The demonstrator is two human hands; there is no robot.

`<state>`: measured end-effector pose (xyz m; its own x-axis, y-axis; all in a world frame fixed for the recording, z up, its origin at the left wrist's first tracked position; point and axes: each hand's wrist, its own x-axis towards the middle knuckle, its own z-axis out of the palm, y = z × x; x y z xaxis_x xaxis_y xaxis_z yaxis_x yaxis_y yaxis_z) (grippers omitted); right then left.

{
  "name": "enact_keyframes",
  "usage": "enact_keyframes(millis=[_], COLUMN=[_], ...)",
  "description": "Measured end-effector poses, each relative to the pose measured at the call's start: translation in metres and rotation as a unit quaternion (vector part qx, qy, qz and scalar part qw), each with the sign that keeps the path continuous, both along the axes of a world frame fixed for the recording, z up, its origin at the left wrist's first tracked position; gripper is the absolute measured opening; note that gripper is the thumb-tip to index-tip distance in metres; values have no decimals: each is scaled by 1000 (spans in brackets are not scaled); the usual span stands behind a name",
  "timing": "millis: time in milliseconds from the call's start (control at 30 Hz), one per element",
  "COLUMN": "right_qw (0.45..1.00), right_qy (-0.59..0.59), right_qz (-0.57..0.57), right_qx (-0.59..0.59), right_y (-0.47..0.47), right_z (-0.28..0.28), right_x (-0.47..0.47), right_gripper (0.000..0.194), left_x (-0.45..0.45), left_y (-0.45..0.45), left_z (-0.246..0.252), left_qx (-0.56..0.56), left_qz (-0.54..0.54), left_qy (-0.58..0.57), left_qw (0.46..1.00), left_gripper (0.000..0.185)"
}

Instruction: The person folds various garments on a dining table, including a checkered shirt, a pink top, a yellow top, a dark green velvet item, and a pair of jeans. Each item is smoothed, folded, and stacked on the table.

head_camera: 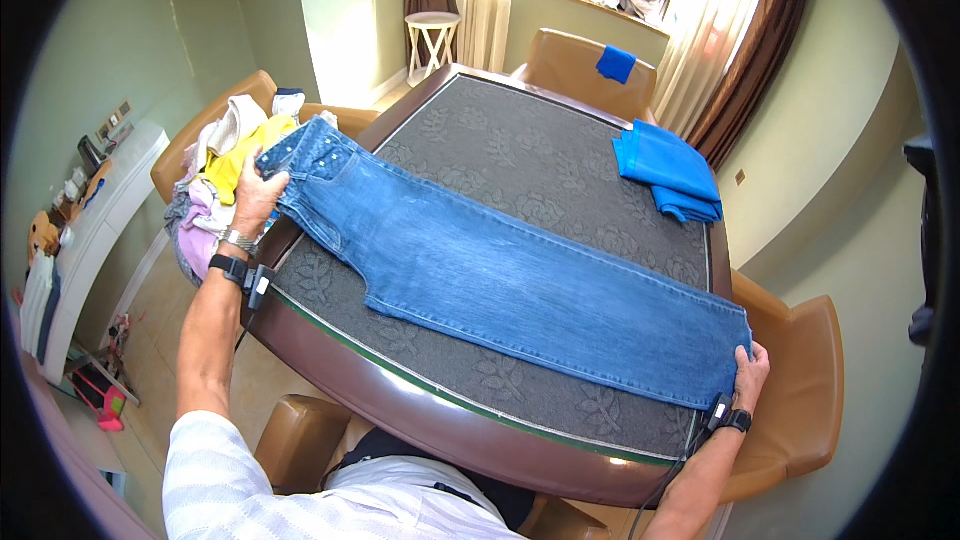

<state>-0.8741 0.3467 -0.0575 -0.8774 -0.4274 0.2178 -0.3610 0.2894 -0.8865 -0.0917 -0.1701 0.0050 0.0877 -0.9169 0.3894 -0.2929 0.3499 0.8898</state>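
Observation:
A pair of blue denim jeans [510,270], folded lengthwise with one leg over the other, stretches across the dark patterned tabletop [480,116]. The waistband lies to the left and the leg hems to the right. My left hand [259,195] grips the waistband, its thumb on top, at the table's left edge. At the far end my right hand [750,373] holds the hem corner, thumb above and fingers mostly hidden beneath or behind the cloth. Both wrists carry strapped devices with cables.
Behind my left hand, a heap of mixed clothes [217,157] fills a tan leather chair [169,165]. A folded blue cloth [667,169] lies at the table's far right corner. Other tan chairs stand at the far side [555,60] and the right [802,390].

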Motion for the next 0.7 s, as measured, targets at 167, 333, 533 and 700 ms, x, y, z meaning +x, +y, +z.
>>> enact_keyframes(millis=[167, 333, 533, 700], right_qw=[999, 1000, 999, 999], right_qy=[-28, -8, -20, -25], right_qz=[18, 11, 31, 31], right_qx=[20, 25, 22, 20], right_y=[-1, 2, -1, 2], right_z=[3, 1, -1, -1], right_x=[1, 0, -3, -4], right_gripper=[42, 39, 37, 37], left_x=[23, 32, 35, 31], left_y=[-1, 11, 24, 27], left_z=[-14, -36, -24, -24], left_qx=[87, 147, 213, 160], left_qz=[-6, -16, -32, -74], left_qy=[25, 37, 123, 222], left_qw=[996, 988, 969, 959], left_gripper=[77, 86, 49, 53])
